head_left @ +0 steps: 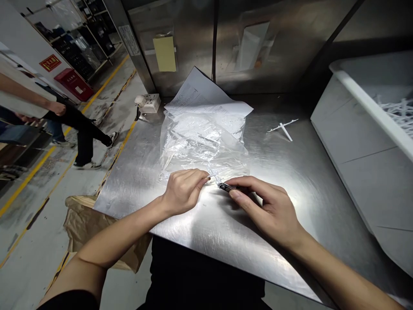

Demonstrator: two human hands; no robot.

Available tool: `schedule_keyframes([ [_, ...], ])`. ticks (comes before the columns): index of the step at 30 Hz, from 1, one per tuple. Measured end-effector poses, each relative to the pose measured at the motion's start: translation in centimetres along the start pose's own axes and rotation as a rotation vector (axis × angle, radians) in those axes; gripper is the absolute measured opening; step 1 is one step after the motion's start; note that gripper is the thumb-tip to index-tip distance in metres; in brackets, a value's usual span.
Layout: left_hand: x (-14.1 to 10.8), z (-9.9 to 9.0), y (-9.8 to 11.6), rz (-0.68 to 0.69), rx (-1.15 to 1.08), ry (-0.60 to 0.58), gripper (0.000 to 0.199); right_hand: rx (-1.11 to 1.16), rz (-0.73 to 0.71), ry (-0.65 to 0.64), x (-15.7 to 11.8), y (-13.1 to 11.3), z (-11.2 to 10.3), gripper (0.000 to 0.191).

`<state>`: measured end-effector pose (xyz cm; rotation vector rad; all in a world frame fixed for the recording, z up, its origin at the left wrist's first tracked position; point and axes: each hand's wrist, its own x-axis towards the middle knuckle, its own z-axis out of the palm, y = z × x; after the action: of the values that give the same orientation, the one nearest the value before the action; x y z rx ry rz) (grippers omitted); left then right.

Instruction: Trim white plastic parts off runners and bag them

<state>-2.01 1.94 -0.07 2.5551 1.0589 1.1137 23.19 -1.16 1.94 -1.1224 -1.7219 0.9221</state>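
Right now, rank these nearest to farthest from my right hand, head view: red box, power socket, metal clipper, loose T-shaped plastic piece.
1. Metal clipper: held in your right hand.
2. Loose T-shaped plastic piece: steel table's right side.
3. Power socket: table's far-left corner.
4. Red box: left, beyond the table.

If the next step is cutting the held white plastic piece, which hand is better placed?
Probably the right hand: it holds what looks like a nail clipper, close to the white plastic piece that the left hand pinches.
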Motion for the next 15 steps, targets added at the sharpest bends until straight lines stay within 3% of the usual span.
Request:
schedule_keyframes([
  [15,-0.24,0.51,0.17,-0.005,0.021,-0.019,0.020,-0.045,0.000,0.041,-0.41,0.33,0.45,0.013],
])
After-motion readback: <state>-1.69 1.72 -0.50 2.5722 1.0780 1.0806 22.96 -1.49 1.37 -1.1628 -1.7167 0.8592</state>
